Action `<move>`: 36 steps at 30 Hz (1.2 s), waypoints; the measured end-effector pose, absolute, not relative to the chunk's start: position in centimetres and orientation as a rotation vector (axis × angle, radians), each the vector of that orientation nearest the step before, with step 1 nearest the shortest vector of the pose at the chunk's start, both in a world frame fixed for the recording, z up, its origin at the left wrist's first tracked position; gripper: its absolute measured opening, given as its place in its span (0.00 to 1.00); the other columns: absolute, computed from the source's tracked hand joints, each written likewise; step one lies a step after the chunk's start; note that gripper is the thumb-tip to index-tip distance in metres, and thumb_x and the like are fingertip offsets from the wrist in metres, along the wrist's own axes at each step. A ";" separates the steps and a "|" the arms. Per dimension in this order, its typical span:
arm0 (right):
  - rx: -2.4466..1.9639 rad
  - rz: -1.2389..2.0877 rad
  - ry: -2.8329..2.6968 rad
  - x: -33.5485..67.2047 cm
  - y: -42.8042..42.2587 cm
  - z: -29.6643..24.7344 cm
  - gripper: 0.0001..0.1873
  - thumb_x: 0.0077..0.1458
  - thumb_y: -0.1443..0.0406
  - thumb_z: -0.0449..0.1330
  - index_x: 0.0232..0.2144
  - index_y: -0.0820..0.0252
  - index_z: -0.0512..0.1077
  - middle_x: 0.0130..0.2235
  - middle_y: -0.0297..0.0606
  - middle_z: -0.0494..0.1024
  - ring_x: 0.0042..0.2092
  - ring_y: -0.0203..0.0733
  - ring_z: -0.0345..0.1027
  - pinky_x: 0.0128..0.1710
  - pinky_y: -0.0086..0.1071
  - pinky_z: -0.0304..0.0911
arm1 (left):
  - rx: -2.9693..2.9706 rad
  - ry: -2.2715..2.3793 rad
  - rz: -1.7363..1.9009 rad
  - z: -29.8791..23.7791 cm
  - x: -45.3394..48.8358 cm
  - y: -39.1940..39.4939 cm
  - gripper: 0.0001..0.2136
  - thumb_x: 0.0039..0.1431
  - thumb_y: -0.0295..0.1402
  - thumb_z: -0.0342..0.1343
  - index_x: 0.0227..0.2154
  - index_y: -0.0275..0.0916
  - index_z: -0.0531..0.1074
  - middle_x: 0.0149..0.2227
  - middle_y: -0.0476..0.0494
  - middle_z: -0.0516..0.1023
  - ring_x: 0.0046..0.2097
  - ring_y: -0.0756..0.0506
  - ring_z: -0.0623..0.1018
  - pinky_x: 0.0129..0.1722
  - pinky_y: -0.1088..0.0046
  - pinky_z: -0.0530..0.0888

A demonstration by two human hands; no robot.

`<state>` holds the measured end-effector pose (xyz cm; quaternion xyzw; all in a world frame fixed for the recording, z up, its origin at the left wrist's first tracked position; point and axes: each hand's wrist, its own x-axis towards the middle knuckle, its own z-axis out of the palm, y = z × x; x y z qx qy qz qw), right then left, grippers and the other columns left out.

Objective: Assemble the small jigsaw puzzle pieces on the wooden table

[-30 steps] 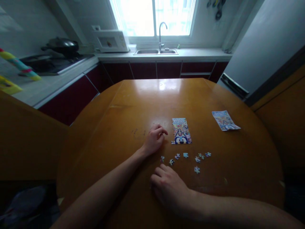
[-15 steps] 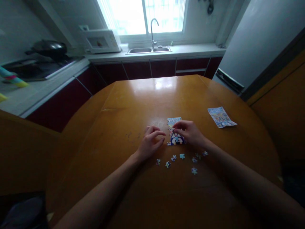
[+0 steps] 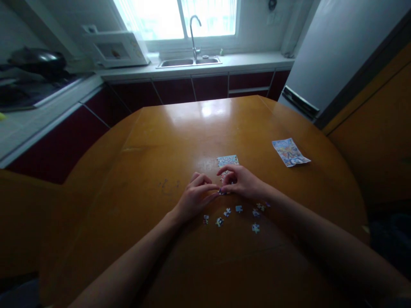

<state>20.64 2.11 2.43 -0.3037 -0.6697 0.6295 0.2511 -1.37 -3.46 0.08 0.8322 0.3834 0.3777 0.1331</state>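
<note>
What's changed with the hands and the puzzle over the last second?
The right hand moved forward from the near side of the loose puzzle pieces to the part-built jigsaw puzzle, covering much of it. The left hand shifted slightly right to its near-left corner. Any grip is unclear. The loose pieces and printed sheet stayed put.

The blown-out window (image 3: 210,18) glares on the table (image 3: 173,143).

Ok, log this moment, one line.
jigsaw puzzle: partly covered by right hand; left hand: at puzzle's near-left corner; loose jigsaw pieces: nearer wearer; printed sheet: right
</note>
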 end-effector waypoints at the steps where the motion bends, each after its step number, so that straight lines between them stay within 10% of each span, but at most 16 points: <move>1: -0.832 1.713 -1.823 20.6 2.1 2.4 0.21 0.46 0.68 0.70 0.43 0.58 0.69 0.28 0.29 0.74 0.30 0.35 0.68 0.30 0.31 0.63 | 2.414 1.111 1.106 0.1 -1.4 -3.4 0.06 0.61 0.33 0.63 0.41 0.44 0.79 0.34 0.46 0.69 0.40 0.46 0.67 0.39 0.69 0.69; 36: -0.893 1.097 -2.231 20.4 1.7 1.5 0.08 0.56 0.72 0.61 0.32 0.57 0.80 0.33 0.36 0.81 0.36 0.38 0.72 0.39 0.33 0.65 | 2.343 1.285 0.999 0.1 -1.2 -3.3 0.05 0.62 0.34 0.61 0.38 0.42 0.80 0.34 0.44 0.72 0.40 0.45 0.69 0.38 0.67 0.71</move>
